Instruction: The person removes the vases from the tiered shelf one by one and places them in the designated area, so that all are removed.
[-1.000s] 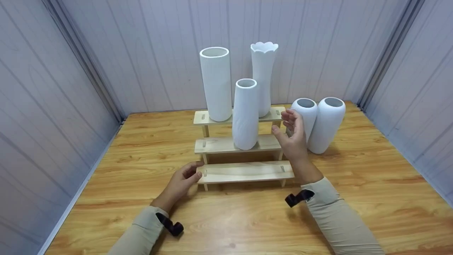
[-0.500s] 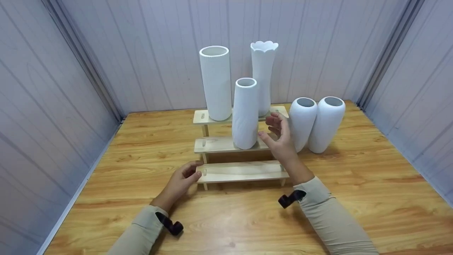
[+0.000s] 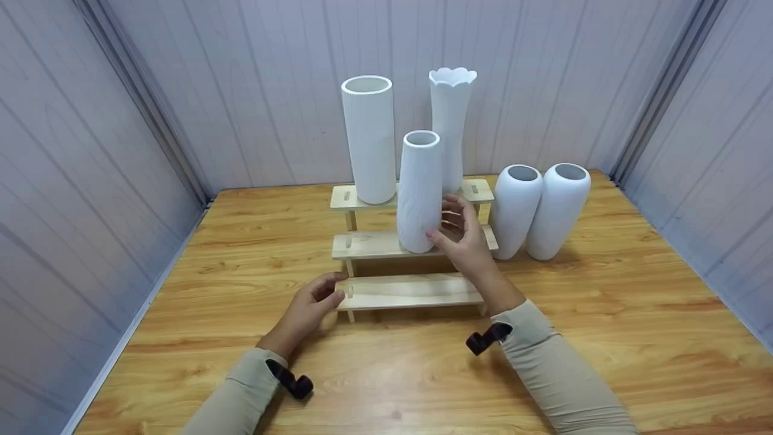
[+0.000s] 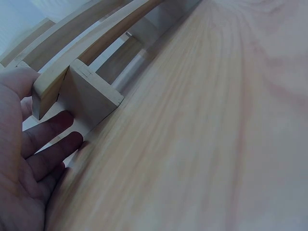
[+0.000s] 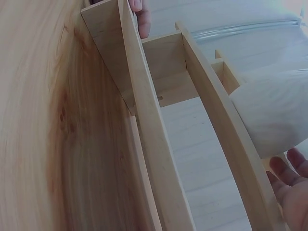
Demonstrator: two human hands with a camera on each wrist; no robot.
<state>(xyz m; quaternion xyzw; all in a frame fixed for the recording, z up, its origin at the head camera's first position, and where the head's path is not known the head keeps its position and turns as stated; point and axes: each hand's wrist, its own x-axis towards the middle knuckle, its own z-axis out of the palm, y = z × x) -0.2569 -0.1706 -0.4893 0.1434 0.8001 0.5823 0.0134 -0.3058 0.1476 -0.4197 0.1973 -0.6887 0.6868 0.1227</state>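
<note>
A three-step wooden stand (image 3: 416, 292) stands on the table, its slotted planks rising toward the back. My left hand (image 3: 311, 308) holds the left end of the lowest plank, thumb on top. In the left wrist view its fingers (image 4: 57, 149) lie beside the stand's side panel (image 4: 89, 96). A tapered white vase (image 3: 420, 187) stands upright on the middle step, right of its centre. My right hand (image 3: 468, 238) grips this vase low on its right side, thumb in front and fingertips at the far edge. In the right wrist view the fingers (image 5: 286, 173) meet the vase (image 5: 274, 113).
On the top step stand a wide ribbed white cylinder vase (image 3: 369, 145) and a scallop-rimmed white vase (image 3: 450, 127). Two rounded white vases (image 3: 515, 208) stand side by side on the wood-grain table (image 3: 386, 374), right of the stand. Pale panel walls (image 3: 272, 90) enclose the back and sides.
My right hand has moved left, from in front of the rounded vases to the tapered vase on the middle step. The left hand stays at the lowest plank.
</note>
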